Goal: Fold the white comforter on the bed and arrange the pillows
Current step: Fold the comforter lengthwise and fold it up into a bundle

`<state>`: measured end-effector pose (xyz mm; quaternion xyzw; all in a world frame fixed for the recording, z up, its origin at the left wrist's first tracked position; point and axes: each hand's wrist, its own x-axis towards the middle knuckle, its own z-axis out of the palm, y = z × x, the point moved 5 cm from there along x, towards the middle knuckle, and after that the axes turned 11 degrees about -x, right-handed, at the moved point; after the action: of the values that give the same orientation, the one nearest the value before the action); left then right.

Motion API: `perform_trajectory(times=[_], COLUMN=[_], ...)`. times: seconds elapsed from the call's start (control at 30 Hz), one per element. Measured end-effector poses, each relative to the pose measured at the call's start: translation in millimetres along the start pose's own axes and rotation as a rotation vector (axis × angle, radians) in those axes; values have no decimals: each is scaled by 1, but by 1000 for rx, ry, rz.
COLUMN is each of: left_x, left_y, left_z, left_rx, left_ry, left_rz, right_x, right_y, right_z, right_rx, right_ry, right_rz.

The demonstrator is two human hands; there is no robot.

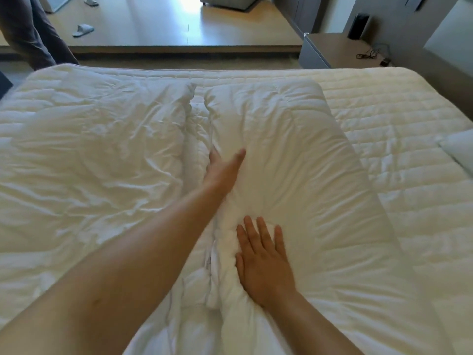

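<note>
The white comforter (87, 155) lies on the bed with both sides folded in toward the middle; the two folded edges meet along a crease running away from me. My left hand (223, 168) reaches far forward, fingers straight, and presses on the inner edge of the right-hand fold. Nearer to me, my right hand (263, 262) lies flat with spread fingers on that same fold. A white pillow (458, 152) shows only as a corner at the right edge of the view.
The quilted mattress (399, 108) is bare on the right. Beyond the bed stands a grey nightstand (332, 51) with cables. Another person's legs (30, 34) stand at the far left corner. A slipper (83, 30) lies on the wooden floor.
</note>
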<state>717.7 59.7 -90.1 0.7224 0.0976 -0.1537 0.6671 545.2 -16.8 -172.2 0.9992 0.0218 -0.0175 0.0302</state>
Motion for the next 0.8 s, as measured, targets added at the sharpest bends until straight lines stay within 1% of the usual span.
perform_trajectory(times=[0.07, 0.13, 0.17, 0.2, 0.23, 0.27, 0.33, 0.37, 0.4, 0.43, 0.5, 0.53, 0.57, 0.6, 0.67, 0.7, 0.73, 0.77, 0.8], left_x=[37, 62, 72, 79, 86, 93, 100, 95, 85, 70, 33, 22, 22, 30, 52, 62, 70, 77, 81], left_y=[20, 36, 39, 39, 34, 27, 15, 15, 22, 34, 69, 82, 86, 83, 48, 22, -2, -22, -35], left_z=[11, 33, 43, 48, 47, 43, 26, 21, 20, 18, 0, -21, -48, -78, -123, -130, -127, -117, -106], left_rx=[14, -20, 39, 133, 250, 384, 655, 795, 937, 1053, 1192, 1233, 1280, 1323, 1375, 1409, 1433, 1431, 1409], left_ry=[3, -94, -140, -176, -179, -140, 1, 38, 47, 52, 100, 137, 173, 192, 165, 126, 77, 39, 25], left_rz=[13, 147, 223, 273, 290, 276, 145, 126, 202, 371, 825, 956, 974, 867, 448, 281, 193, 163, 161], right_x=[-1, 3, 6, 11, 16, 19, 25, 26, 27, 27, 28, 28, 27, 25, 24, 27, 31, 32, 32], right_y=[-1, 3, 6, 8, 8, 7, 4, 3, 4, 6, 11, 13, 15, 15, 11, 12, 16, 25, 39], right_z=[6, 13, 17, 22, 26, 30, 34, 35, 35, 34, 31, 29, 26, 22, 6, -8, -22, -42, -67], right_rx=[18, 31, 38, 43, 48, 59, 80, 81, 72, 65, 43, 34, 37, 42, 65, 113, 189, 276, 347], right_ry=[9, 58, 68, 83, 85, 80, 46, 37, 36, 18, 12, 10, -15, -38, -72, -67, -52, -3, 129], right_rz=[4, 36, 60, 78, 85, 86, 80, 79, 83, 85, 81, 78, 81, 70, 50, 21, -27, -76, -100])
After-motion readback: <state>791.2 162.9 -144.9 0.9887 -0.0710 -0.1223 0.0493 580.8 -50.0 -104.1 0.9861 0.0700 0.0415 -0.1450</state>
